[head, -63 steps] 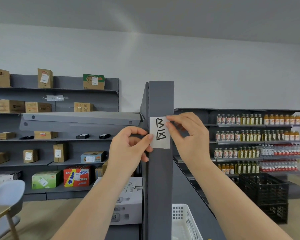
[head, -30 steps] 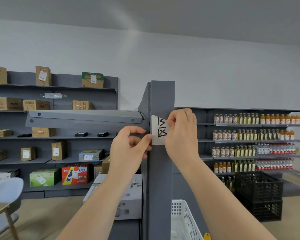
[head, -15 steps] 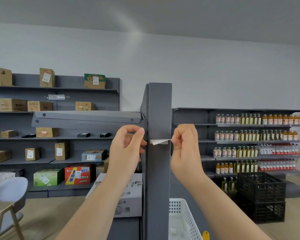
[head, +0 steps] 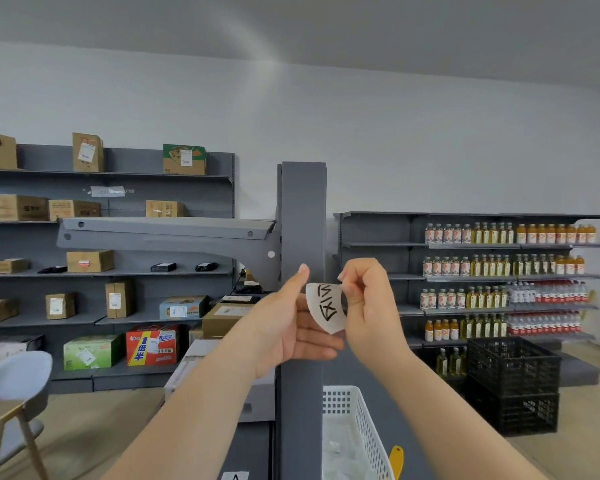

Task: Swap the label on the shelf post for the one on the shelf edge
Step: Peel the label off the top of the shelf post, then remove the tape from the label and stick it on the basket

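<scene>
Label (head: pixel 326 308) pinched by right hand (head: pixel 369 311) fingertips, seemingly off the post (head: pixel 302 216).

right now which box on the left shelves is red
The red box on the bottom shelf, beside the green box; the others are brown cardboard.

The right hand (head: pixel 368 306) covers the upper right corner of the curled white paper label with black handwriting (head: pixel 326 308). The small white label (head: pixel 235 476) at the bottom edge is cut off, its mark unreadable. Print on the distant brown cardboard boxes (head: pixel 20 207) is too small to read.
</scene>
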